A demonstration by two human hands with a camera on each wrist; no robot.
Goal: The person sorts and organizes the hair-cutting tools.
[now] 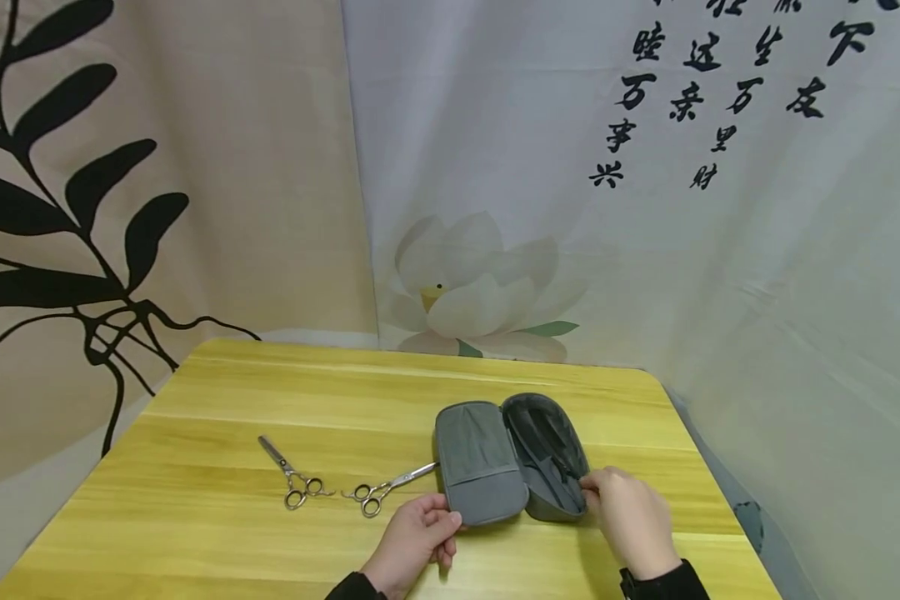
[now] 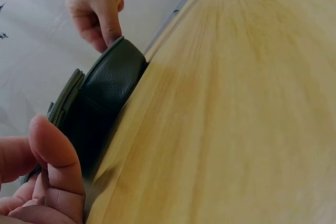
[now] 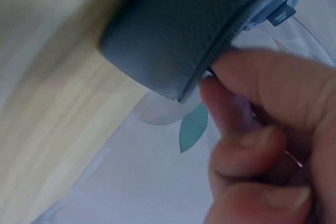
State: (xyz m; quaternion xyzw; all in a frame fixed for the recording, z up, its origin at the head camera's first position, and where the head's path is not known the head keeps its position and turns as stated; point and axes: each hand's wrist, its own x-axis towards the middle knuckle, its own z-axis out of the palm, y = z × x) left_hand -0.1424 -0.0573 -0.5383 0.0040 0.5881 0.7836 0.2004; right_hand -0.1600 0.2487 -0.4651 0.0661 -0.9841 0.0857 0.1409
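Observation:
A grey zip case lies unfolded on the table, its flat pocketed half on the left and its deeper half on the right. My left hand pinches the near left corner of the flat half, thumb on top. With thumb and forefinger, my right hand pinches the zipped rim of the deeper half; the case's side wall shows close up in the right wrist view. Dark contents fill the deeper half, too dim to identify. One pair of scissors points its blades at the case, the tip hidden by it.
Further left on the wooden table lies a second pair of scissors, toothed blade pointing away. A printed cloth hangs behind the table's far edge.

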